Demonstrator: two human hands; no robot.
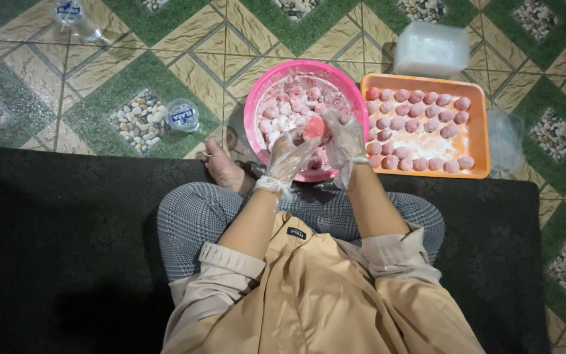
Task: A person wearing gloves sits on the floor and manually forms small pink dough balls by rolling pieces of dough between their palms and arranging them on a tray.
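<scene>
A pink dough ball (314,129) sat pressed between both gloved hands, just above the near rim of the pink bowl (257,105). The left hand (291,154) cupped it from below and the side, fingers curled around it; the right hand (343,139) closed over it from the other side. Both wore thin clear plastic gloves dusted white. The bowl held more pink balls (283,111) in white flour. Just beside it, to the right, an orange tray (427,84) carried rows of finished balls (417,96), with a bare floury patch in the middle. Behind the tray stood a clear plastic box (431,49). A sealed water cup (182,115) stood on the tiled floor (185,46) left of the bowl. The person sat on a black mat (60,236), one bare foot (223,167) beside the bowl.
</scene>
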